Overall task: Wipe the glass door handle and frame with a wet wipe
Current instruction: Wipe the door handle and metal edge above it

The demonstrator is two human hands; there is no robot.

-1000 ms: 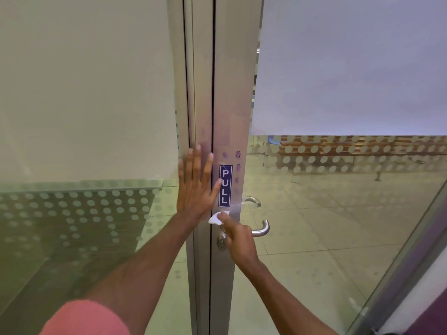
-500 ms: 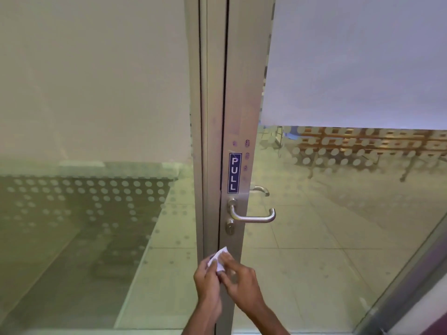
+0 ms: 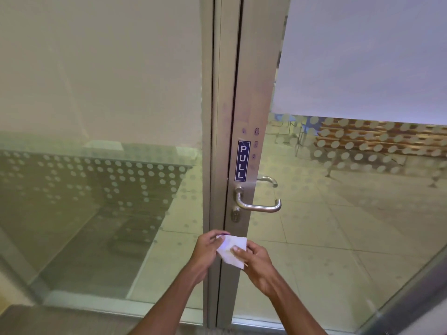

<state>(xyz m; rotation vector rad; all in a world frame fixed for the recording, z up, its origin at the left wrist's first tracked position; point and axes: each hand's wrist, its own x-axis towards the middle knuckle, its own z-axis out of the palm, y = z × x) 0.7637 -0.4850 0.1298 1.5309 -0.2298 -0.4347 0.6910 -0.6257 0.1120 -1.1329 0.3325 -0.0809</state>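
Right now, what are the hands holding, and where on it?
Both hold the white wet wipe below the silver lever handle: left hand pinches its upper left edge, right hand its right side, thumb on top.

Above the hands, the door frame is brushed, matt grey metal, smudged near the glossy blue sticker. The lever handle is smooth satin metal with a soft sheen. The wipe pinched between both hands looks thin, white and soft. The glass beside them is glossy, with frosted dots.
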